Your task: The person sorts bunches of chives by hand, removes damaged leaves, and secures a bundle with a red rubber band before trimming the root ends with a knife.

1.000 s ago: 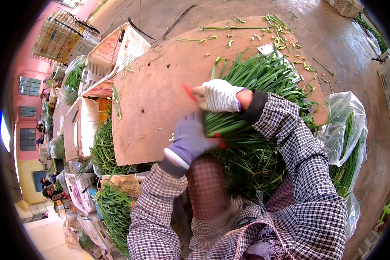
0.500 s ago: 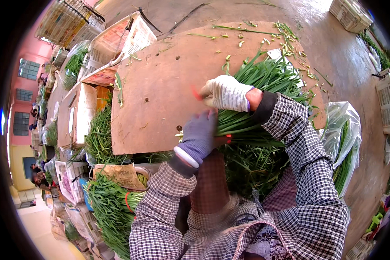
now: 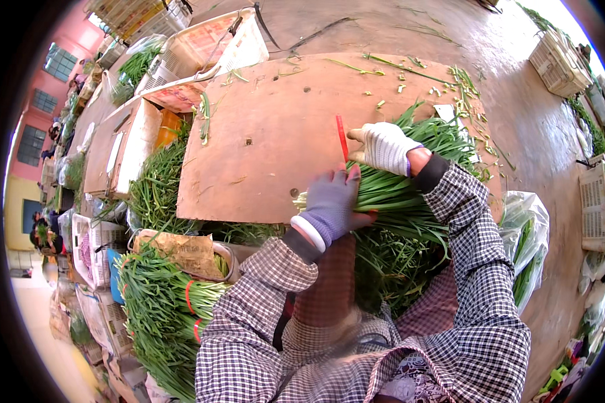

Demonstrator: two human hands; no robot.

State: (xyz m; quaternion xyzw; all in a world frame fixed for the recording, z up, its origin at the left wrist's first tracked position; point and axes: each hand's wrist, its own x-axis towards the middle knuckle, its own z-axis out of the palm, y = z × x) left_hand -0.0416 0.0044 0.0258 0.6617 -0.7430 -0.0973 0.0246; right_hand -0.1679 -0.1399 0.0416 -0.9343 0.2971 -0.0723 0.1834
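Observation:
A bunch of long green garlic chives (image 3: 400, 191) lies on the brown board, its pale cut ends facing left. Over it, near those ends, my left hand (image 3: 329, 205), in a purple-grey glove, is closed round the stems. A narrow red strip (image 3: 341, 138) stands up at the left fingertips, its lower end hidden there. My right hand (image 3: 390, 149), in a white knit glove, is just right of the strip, above the bunch. Its thumb and a finger are apart, and no grip on the strip is visible.
The board (image 3: 249, 181) carries leaf scraps toward its far right edge. Banded chive bunches (image 3: 161, 309) are piled at lower left, beside a basket. Loose greens (image 3: 396, 265) hang below the board. A clear bag of chives (image 3: 524, 235) stands at right, a white crate (image 3: 215, 43) at far left.
The red strip, blurred at my right fingertips before, now stands upright and sharp between the hands. My right hand has shifted right against the bunch; the left stays on the stems. The view has tilted slightly.

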